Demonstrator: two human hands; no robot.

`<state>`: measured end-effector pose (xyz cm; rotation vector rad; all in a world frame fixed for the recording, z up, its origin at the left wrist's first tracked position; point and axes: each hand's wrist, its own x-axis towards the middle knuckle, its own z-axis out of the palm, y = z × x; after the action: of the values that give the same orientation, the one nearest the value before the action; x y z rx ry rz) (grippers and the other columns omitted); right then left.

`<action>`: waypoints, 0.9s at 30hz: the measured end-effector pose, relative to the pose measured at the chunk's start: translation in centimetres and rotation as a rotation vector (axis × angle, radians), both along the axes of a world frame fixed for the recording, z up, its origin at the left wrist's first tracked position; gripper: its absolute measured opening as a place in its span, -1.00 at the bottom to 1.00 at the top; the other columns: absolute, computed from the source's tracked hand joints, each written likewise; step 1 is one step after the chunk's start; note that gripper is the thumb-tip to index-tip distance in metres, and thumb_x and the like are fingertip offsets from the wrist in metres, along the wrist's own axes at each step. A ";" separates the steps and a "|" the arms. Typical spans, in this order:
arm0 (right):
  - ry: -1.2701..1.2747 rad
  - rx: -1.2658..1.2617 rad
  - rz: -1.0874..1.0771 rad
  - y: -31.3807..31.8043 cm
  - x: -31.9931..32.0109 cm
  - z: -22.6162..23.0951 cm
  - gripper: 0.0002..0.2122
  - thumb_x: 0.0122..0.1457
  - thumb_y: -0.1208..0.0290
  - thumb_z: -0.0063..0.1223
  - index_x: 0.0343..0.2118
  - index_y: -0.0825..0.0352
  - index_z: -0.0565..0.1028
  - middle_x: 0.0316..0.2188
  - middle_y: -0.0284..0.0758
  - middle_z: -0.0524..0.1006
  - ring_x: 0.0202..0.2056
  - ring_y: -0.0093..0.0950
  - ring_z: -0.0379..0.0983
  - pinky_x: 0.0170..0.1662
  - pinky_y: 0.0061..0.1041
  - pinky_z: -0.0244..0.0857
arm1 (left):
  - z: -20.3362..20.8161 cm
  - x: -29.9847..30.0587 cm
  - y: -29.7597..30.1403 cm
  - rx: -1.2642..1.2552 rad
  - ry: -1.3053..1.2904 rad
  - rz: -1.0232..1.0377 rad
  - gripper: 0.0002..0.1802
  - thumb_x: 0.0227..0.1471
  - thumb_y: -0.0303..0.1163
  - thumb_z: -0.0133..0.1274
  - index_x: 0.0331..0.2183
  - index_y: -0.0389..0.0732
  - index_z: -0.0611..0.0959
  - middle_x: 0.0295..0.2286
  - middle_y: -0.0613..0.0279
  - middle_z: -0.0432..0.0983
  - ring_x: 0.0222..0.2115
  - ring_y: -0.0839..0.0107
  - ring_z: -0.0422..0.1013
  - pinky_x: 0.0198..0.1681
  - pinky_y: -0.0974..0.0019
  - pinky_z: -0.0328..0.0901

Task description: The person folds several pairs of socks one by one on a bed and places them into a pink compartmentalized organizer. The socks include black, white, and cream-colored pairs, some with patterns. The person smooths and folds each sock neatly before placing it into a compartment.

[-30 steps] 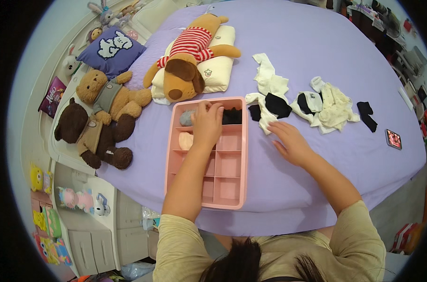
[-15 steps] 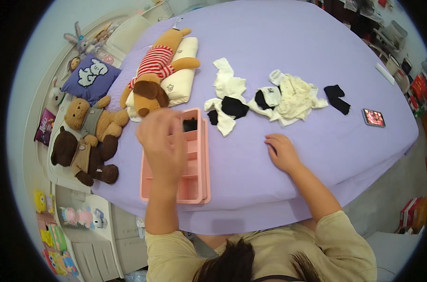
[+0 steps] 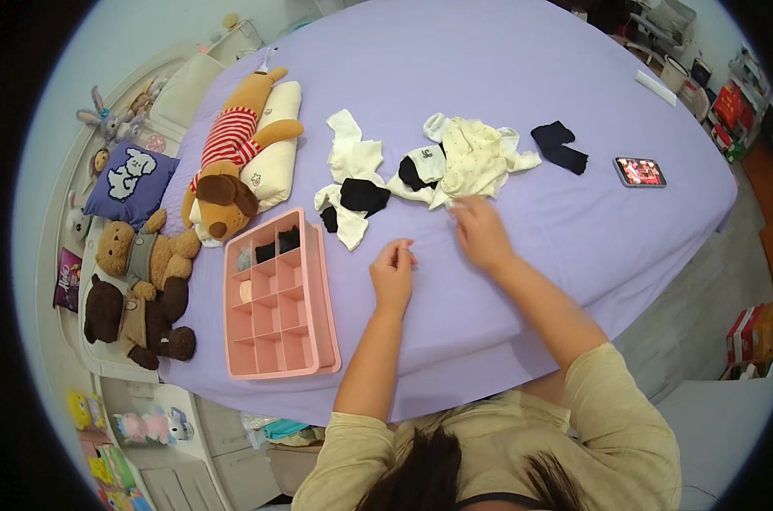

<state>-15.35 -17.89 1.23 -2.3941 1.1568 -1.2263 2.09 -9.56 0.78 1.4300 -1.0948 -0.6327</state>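
Observation:
My right hand (image 3: 482, 232) reaches to the near edge of a cream patterned cloth (image 3: 472, 162), fingers stretched out with nothing seen in them. To its left my left hand (image 3: 393, 277) hovers over the bed, fingers curled in and apparently empty. White socks (image 3: 352, 156) and a balled black sock (image 3: 365, 197) lie beyond the left hand. A white sock with a dark motif (image 3: 426, 162) touches the cream cloth. Further right is a dark sock pair (image 3: 561, 147). The pink divided box (image 3: 270, 342) holds black bundles (image 3: 289, 239), a grey one (image 3: 244, 259) and a beige one (image 3: 246, 291).
A lilac sheet (image 3: 455, 315) covers the bed. Beyond the box a plush dog (image 3: 231, 157) lies on a cream pillow (image 3: 277, 157). Two teddy bears (image 3: 140, 315) and a purple cushion (image 3: 131, 183) line the left side. A phone (image 3: 640, 172) rests at the right.
My left hand has come down and right, away from above the box, uncovering its compartments. My right hand has moved forward to the cream cloth. The whole view has shifted.

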 end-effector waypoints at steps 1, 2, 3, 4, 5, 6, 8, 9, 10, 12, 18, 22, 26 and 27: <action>0.083 -0.064 -0.059 -1.1 -0.5 0.1 -0.79 -0.03 0.60 0.08 -0.27 0.38 0.54 -0.07 -0.13 0.48 0.01 -0.15 0.36 0.07 -0.26 0.23 | 0.3 0.0 0.0 0.027 0.091 0.008 -0.75 0.22 -0.38 -0.06 -0.35 -0.33 0.63 -0.60 0.34 0.46 -0.55 0.63 0.35 -0.49 0.51 0.22; 0.165 -0.134 -0.109 -2.3 -0.7 0.4 -0.78 -0.04 0.61 0.07 -0.27 0.38 0.54 -0.06 -0.13 0.47 0.02 -0.15 0.34 0.09 -0.25 0.21 | 0.0 0.1 -0.2 0.003 0.106 0.005 -0.77 0.22 -0.39 -0.06 -0.31 -0.34 0.63 -0.63 0.36 0.42 -0.59 0.64 0.29 -0.51 0.53 0.20; 0.246 -0.205 -0.157 -2.9 -0.8 0.5 -0.77 -0.04 0.62 0.07 -0.26 0.38 0.55 -0.04 -0.13 0.46 0.04 -0.15 0.33 0.11 -0.25 0.19 | -0.3 0.1 0.0 0.030 0.074 -0.007 -0.77 0.23 -0.39 -0.06 -0.30 -0.34 0.63 -0.62 0.36 0.42 -0.59 0.64 0.30 -0.50 0.53 0.20; 0.241 -0.211 -0.169 -3.1 -1.0 0.2 -0.76 -0.04 0.62 0.06 -0.24 0.37 0.55 -0.04 -0.13 0.46 0.05 -0.16 0.32 0.13 -0.23 0.17 | -0.3 -0.1 0.0 0.052 0.044 -0.024 -0.77 0.23 -0.39 -0.07 -0.30 -0.34 0.62 -0.62 0.36 0.43 -0.58 0.64 0.30 -0.50 0.53 0.20; 0.235 -0.217 -0.181 -3.3 -1.1 -0.4 -0.74 -0.03 0.63 0.06 -0.21 0.37 0.54 -0.04 -0.13 0.46 0.06 -0.16 0.31 0.14 -0.21 0.15 | -0.2 -0.3 0.0 0.074 0.013 -0.041 -0.76 0.23 -0.39 -0.07 -0.29 -0.34 0.62 -0.61 0.35 0.43 -0.57 0.64 0.31 -0.49 0.53 0.21; 0.230 -0.223 -0.194 -3.7 -1.1 -0.8 -0.72 -0.03 0.63 0.05 -0.18 0.36 0.54 -0.03 -0.13 0.46 0.07 -0.17 0.31 0.16 -0.19 0.13 | 0.1 -0.3 -0.2 0.070 -0.012 -0.061 -0.76 0.24 -0.39 -0.07 -0.29 -0.34 0.62 -0.61 0.35 0.43 -0.57 0.64 0.31 -0.49 0.54 0.20; 0.104 -0.115 -0.211 -4.1 -1.2 -1.7 -0.66 -0.03 0.61 0.07 -0.12 0.33 0.52 -0.02 -0.14 0.44 0.10 -0.18 0.28 0.17 -0.15 0.11 | 0.1 -0.6 0.2 0.082 -0.047 -0.094 -0.76 0.24 -0.39 -0.08 -0.28 -0.34 0.62 -0.61 0.35 0.44 -0.57 0.64 0.31 -0.49 0.54 0.20; 0.042 -0.061 -0.221 -4.3 -1.3 -2.2 -0.64 -0.02 0.60 0.08 -0.08 0.31 0.50 -0.01 -0.14 0.43 0.11 -0.18 0.27 0.17 -0.13 0.10 | 0.1 -0.6 0.1 0.071 -0.001 -0.098 -0.76 0.24 -0.39 -0.07 -0.29 -0.34 0.62 -0.61 0.35 0.44 -0.57 0.65 0.31 -0.49 0.54 0.20; -0.006 -0.056 -0.215 -4.1 -1.1 -1.8 -0.62 -0.02 0.59 0.10 -0.06 0.29 0.49 -0.01 -0.15 0.43 0.12 -0.19 0.27 0.18 -0.11 0.09 | 0.1 -0.4 0.0 0.057 0.045 -0.098 -0.76 0.24 -0.39 -0.07 -0.29 -0.34 0.62 -0.61 0.35 0.44 -0.57 0.65 0.30 -0.49 0.55 0.20; -0.101 -0.045 -0.202 -3.7 -0.9 -1.0 -0.59 -0.02 0.56 0.14 -0.02 0.26 0.47 0.01 -0.17 0.42 0.13 -0.21 0.26 0.19 -0.07 0.06 | -0.1 -0.3 0.2 0.051 0.112 -0.113 -0.76 0.24 -0.38 -0.06 -0.29 -0.33 0.63 -0.61 0.36 0.44 -0.58 0.65 0.29 -0.50 0.55 0.19; 0.254 -0.184 -0.259 -5.2 0.2 0.4 -0.64 0.00 0.45 0.19 -0.07 0.23 0.49 0.03 -0.21 0.41 0.15 -0.24 0.24 0.20 -0.05 0.06 | -0.2 -0.2 0.1 0.075 0.055 -0.165 -0.77 0.22 -0.37 -0.04 -0.30 -0.32 0.64 -0.62 0.33 0.46 -0.59 0.64 0.32 -0.51 0.52 0.24; 0.243 -0.124 -0.253 -6.5 -0.2 -1.7 -0.76 0.06 0.44 0.15 -0.17 0.24 0.54 -0.02 -0.25 0.48 0.14 -0.27 0.29 0.21 -0.07 0.06 | -0.2 -0.4 0.0 0.086 0.069 -0.176 -0.78 0.22 -0.39 -0.04 -0.31 -0.32 0.64 -0.62 0.33 0.46 -0.60 0.64 0.31 -0.52 0.51 0.23; 0.110 -0.049 -0.219 -6.6 -0.3 -2.0 -0.81 0.09 0.43 0.14 -0.21 0.25 0.55 -0.10 -0.26 0.55 0.09 -0.30 0.35 0.21 -0.09 0.06 | 0.1 -0.2 0.1 0.072 0.132 -0.189 -0.79 0.21 -0.40 -0.03 -0.31 -0.32 0.64 -0.62 0.32 0.46 -0.60 0.63 0.32 -0.51 0.51 0.24; 0.086 -0.034 -0.212 -6.4 -0.3 -1.9 -0.81 0.09 0.42 0.14 -0.21 0.26 0.55 -0.12 -0.26 0.56 0.08 -0.31 0.37 0.21 -0.10 0.06 | 0.0 -0.1 0.2 0.079 0.135 -0.201 -0.79 0.21 -0.41 -0.03 -0.31 -0.32 0.64 -0.62 0.31 0.46 -0.60 0.63 0.33 -0.51 0.52 0.24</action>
<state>-15.63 -24.30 -0.66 -2.4203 1.4591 -1.2227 1.96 -9.39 0.81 1.3330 -1.1245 -0.9125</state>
